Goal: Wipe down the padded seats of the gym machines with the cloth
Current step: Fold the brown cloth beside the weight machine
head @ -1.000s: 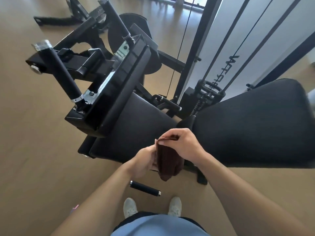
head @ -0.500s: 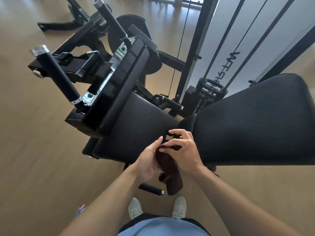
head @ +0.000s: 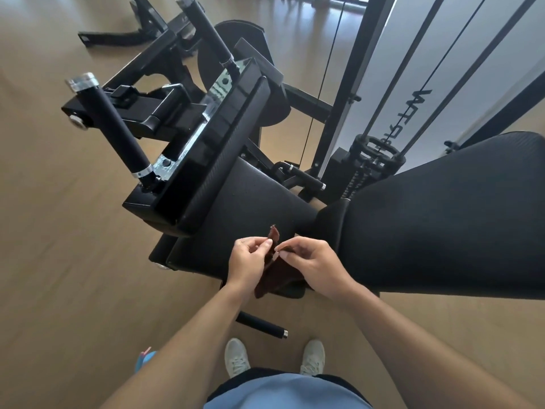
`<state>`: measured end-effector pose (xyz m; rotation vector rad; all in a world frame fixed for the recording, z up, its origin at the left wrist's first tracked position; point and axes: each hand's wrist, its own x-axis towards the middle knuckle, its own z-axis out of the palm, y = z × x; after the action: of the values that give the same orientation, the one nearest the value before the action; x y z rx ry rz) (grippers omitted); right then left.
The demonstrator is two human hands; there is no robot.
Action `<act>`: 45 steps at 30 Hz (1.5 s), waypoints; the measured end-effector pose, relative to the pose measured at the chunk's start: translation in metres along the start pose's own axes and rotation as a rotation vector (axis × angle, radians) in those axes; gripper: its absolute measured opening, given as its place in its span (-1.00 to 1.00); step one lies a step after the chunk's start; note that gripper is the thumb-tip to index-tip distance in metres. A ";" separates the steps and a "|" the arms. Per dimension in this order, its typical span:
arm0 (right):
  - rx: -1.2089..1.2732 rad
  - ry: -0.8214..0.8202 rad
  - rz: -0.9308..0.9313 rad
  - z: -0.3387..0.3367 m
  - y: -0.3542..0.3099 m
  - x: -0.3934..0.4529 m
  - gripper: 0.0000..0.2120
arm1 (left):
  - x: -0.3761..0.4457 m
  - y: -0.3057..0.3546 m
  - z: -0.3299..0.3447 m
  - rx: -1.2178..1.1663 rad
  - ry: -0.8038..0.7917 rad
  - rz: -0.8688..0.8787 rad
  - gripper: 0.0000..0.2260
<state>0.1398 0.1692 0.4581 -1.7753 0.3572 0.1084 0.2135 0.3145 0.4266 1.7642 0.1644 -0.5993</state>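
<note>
A dark brown cloth [head: 275,276] hangs between my two hands, just above the near edge of the black padded seat [head: 244,214]. My left hand [head: 247,261] pinches an upper corner of the cloth, which sticks up above the fingers. My right hand [head: 312,264] pinches another edge beside it. The rest of the cloth droops below the hands. A large black padded backrest [head: 442,219] slopes up to the right of the seat.
A black chest pad and frame with two foam-covered handles [head: 118,125] rise left of the seat. A cable tower with weight stack [head: 371,160] stands behind. A short black handle [head: 262,323] lies on the wooden floor by my shoes [head: 236,357].
The hands have spread slightly and lifted one corner of the cloth, which was bunched between them before. The view has moved closer to the seat.
</note>
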 end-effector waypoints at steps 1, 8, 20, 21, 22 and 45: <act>-0.013 -0.023 0.010 0.000 0.000 0.001 -0.89 | 0.000 0.000 -0.002 0.014 0.009 0.024 -0.87; 0.012 0.010 0.024 0.006 -0.010 0.012 -0.95 | -0.005 -0.002 -0.006 -0.104 -0.170 0.050 -0.80; -0.035 0.170 0.138 0.000 -0.008 0.024 -0.77 | -0.015 -0.006 0.003 -0.250 -0.217 -0.018 -0.78; -0.022 0.175 0.157 0.000 -0.007 0.024 -0.73 | -0.014 -0.006 0.003 -0.269 -0.214 -0.027 -0.78; -0.017 0.169 0.165 0.000 -0.007 0.024 -0.72 | -0.013 -0.007 0.003 -0.284 -0.217 -0.031 -0.78; 0.243 -0.041 -0.082 -0.026 -0.067 0.015 -0.80 | -0.010 -0.048 -0.024 0.240 -0.570 -0.146 -0.57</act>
<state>0.1706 0.1547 0.5230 -1.5424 0.2557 0.0410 0.1929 0.3530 0.3939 1.7443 -0.1834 -1.2438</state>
